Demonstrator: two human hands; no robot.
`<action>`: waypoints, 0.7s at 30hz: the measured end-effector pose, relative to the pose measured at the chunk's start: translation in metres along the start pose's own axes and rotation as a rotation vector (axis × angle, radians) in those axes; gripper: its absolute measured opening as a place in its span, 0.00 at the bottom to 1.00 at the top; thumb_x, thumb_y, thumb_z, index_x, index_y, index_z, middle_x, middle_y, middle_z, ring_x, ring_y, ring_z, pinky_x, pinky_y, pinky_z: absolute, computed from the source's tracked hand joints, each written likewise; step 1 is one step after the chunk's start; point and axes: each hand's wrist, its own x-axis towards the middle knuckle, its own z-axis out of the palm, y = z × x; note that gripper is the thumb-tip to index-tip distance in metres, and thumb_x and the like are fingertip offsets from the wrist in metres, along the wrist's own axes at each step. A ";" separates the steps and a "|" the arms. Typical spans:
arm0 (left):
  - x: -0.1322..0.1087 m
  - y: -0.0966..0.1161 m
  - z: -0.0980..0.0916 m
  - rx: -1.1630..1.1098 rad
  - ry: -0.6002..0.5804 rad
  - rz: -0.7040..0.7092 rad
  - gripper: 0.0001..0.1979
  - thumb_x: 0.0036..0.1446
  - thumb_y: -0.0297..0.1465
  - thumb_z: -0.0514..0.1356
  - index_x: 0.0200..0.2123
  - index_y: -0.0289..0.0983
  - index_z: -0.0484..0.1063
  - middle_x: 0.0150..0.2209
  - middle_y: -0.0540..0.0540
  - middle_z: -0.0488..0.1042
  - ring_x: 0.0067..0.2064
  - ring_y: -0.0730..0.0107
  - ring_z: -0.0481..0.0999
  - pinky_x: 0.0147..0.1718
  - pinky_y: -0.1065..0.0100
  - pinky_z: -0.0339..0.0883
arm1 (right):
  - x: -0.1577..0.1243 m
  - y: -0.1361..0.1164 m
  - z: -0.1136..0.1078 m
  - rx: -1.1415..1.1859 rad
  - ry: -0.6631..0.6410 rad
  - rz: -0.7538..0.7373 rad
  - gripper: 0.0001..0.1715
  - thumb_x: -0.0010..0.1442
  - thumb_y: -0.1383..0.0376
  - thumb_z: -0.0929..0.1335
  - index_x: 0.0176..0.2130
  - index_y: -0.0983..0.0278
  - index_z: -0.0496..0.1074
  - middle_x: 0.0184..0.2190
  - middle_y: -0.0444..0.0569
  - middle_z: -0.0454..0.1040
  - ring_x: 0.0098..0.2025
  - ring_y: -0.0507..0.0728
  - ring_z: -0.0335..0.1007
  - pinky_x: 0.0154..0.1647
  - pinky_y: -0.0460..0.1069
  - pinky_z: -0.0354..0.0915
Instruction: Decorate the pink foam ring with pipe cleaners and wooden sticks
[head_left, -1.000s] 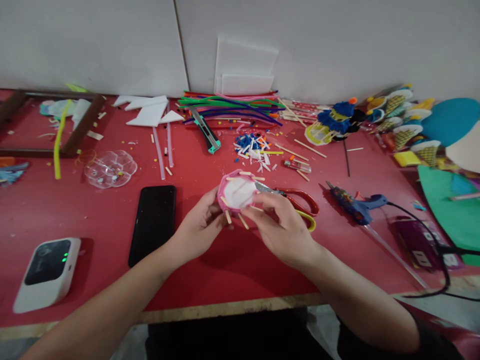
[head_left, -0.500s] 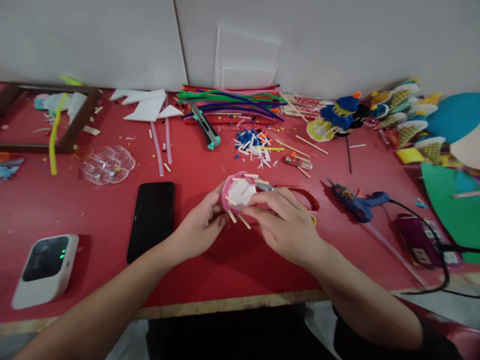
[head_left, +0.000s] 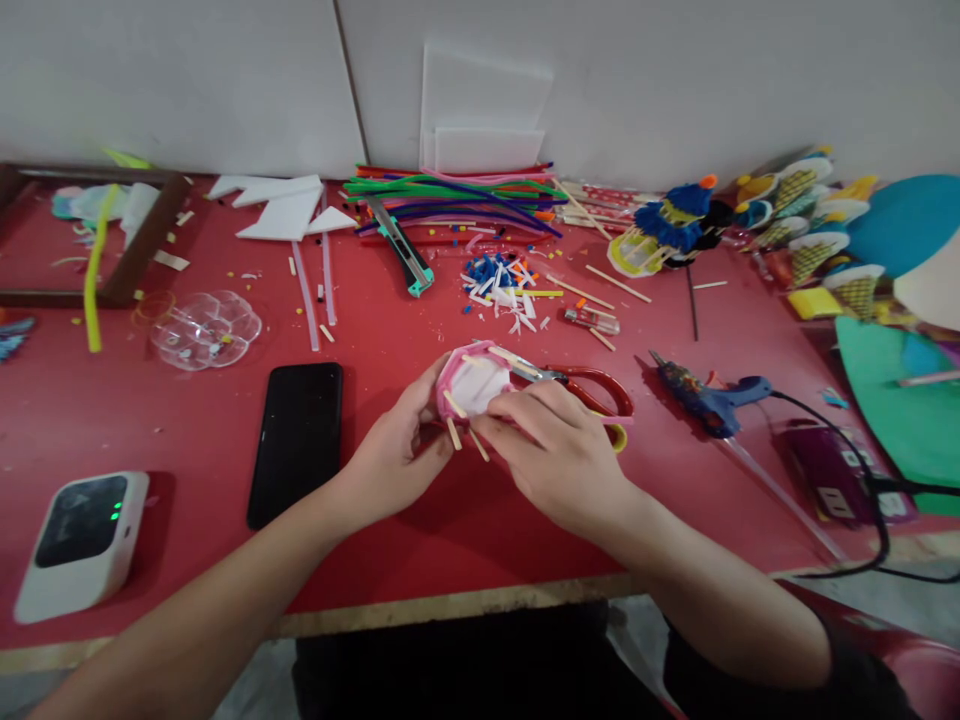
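Note:
A small round craft piece (head_left: 480, 388) has a white base, pink fuzzy edging and several short wooden sticks standing out from it. My left hand (head_left: 401, 440) grips its left side, the fingers curled behind the rim. At the right edge, my right hand (head_left: 559, 445) pinches the pink pipe cleaner (head_left: 619, 420) along the rim, and a loose end pokes out past the knuckles. The fingertips partly cover that side of the piece. Just behind the right hand lie red-handled pliers (head_left: 600, 378) and a yellow ring-shaped handle (head_left: 618, 437), both partly hidden.
A glue gun (head_left: 705, 395) with its cord lies to the right. Left are a black phone (head_left: 295, 440) and a white device (head_left: 82, 545). Behind are a utility knife (head_left: 401, 248), cut scraps (head_left: 499, 285), pipe cleaners (head_left: 457, 195) and a blue craft figure (head_left: 671, 220).
The craft piece has tilted slightly within my hands. My right fingers have shifted a little along its edge, and a pink end now shows beyond the right hand. The view has moved slightly.

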 end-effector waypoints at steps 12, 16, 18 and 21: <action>0.004 -0.002 0.003 0.053 0.067 0.087 0.28 0.59 0.29 0.60 0.62 0.39 0.60 0.47 0.42 0.78 0.38 0.69 0.78 0.40 0.69 0.73 | 0.000 -0.006 0.003 0.029 0.043 -0.014 0.10 0.65 0.71 0.65 0.37 0.65 0.77 0.34 0.46 0.79 0.33 0.55 0.65 0.35 0.52 0.61; 0.004 -0.006 0.002 0.077 0.061 0.120 0.27 0.60 0.30 0.58 0.63 0.39 0.58 0.51 0.40 0.76 0.44 0.65 0.79 0.41 0.67 0.75 | 0.001 -0.007 0.003 0.028 0.048 -0.019 0.09 0.64 0.71 0.66 0.37 0.66 0.77 0.33 0.46 0.79 0.33 0.55 0.66 0.36 0.52 0.61; 0.004 -0.008 0.002 0.081 0.060 0.123 0.27 0.61 0.31 0.58 0.62 0.38 0.58 0.52 0.39 0.76 0.46 0.64 0.79 0.41 0.67 0.75 | 0.001 -0.007 0.004 0.037 0.040 -0.023 0.10 0.65 0.71 0.65 0.37 0.67 0.77 0.34 0.47 0.79 0.33 0.55 0.66 0.36 0.51 0.63; 0.005 -0.010 0.002 0.094 0.069 0.140 0.26 0.62 0.31 0.57 0.62 0.38 0.58 0.51 0.39 0.77 0.46 0.64 0.79 0.44 0.66 0.74 | 0.001 -0.004 0.004 0.070 0.036 -0.028 0.11 0.65 0.71 0.64 0.39 0.66 0.77 0.35 0.47 0.79 0.35 0.56 0.68 0.38 0.51 0.65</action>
